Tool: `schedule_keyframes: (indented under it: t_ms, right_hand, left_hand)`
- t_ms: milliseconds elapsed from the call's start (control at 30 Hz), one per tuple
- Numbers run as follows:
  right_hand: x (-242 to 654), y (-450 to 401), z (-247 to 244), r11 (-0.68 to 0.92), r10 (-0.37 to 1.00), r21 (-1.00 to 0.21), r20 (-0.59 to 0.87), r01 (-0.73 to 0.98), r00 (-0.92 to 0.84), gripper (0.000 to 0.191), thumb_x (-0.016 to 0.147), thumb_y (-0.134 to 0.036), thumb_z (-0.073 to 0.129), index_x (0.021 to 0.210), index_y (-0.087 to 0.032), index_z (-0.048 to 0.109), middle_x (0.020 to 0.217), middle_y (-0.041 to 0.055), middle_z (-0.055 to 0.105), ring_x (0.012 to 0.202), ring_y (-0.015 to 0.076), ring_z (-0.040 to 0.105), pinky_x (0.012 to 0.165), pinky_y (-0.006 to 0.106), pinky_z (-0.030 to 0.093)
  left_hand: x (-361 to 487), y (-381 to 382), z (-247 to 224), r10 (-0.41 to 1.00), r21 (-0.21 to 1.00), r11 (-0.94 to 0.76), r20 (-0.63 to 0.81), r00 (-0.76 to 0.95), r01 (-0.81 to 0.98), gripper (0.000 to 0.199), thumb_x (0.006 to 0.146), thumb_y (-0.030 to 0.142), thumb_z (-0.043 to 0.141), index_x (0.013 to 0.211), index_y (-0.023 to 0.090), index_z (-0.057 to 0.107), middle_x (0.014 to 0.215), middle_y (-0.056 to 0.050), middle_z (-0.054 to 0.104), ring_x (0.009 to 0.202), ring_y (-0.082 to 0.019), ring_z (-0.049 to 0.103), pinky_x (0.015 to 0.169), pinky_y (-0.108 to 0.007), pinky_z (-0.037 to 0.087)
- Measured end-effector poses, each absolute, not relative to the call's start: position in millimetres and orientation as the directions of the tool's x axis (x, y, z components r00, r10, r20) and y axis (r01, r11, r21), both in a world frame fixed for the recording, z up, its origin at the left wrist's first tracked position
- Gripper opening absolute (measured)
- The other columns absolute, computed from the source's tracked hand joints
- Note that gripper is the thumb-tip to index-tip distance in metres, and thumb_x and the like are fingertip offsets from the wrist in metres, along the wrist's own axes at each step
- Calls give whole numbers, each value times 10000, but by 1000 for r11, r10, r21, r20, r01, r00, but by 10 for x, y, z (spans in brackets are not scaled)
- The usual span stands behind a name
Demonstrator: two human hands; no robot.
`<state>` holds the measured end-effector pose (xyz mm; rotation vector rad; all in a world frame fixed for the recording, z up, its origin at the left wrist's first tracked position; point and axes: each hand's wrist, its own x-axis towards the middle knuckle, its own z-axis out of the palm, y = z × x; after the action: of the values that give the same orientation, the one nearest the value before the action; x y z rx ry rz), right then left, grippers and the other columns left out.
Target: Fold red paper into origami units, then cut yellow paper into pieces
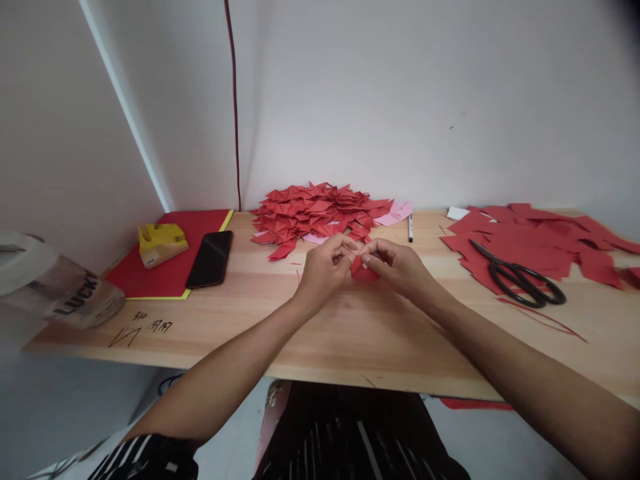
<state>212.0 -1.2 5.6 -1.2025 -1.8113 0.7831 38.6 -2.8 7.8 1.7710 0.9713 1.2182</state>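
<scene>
A small piece of red paper (363,271) is pinched between both hands above the wooden table. My left hand (327,265) closes on its left side, fingertips nearly meeting those of my right hand (395,265), which grips the other side. The fingers hide part of the paper, so its exact folds cannot be made out. Just beyond the hands lies a heap of folded red paper pieces (315,210), with some pink paper (395,213) among and beside them.
Right: cut red paper sheets (525,233) with black-handled scissors (520,277) on top. A marker (411,228) lies near the wall. Left: a phone (210,259), a yellow packet (163,245) on a red folder (145,280), and a plastic jug (55,287). Wooden table (240,333) has pen marks.
</scene>
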Motion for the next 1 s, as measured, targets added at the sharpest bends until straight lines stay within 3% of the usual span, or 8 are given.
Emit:
schedule_keyframes:
  t_ms: [267,500,800,1000]
  right_hand:
    - [2103,-41,22,397,914,-730,367,556,-172,101,836,-268,566,793,-197,625,745,15,649,614,135,484,590,271,362]
    - [2097,-46,26,415,906,-707,381,572,-186,93,832,-256,575,779,-203,629,744,14,650,636,144,519,601,277,377]
    - [2106,-28,27,431,898,-720,403,544,-177,98,840,-255,573,823,-197,650,778,16,669,639,136,525,586,259,377]
    - [2097,-25,13,473,872,-665,446,578,-200,88,831,-208,578,753,-193,616,725,9,643,637,134,522,587,254,374]
  left_hand:
    - [380,34,40,877,822,-477,421,230,313,59,781,149,611,730,170,631,710,-2,620,657,-118,528,603,-228,386]
    - [398,14,34,854,792,-519,473,216,320,130,786,149,605,658,165,602,665,6,578,635,-113,497,601,-236,367]
    - [370,4,64,893,826,-449,402,203,339,109,797,127,597,725,162,671,643,8,640,614,-109,540,621,-234,399]
    - [387,-4,24,865,778,-502,456,210,378,136,791,114,597,684,160,668,618,16,613,587,-103,518,590,-237,375]
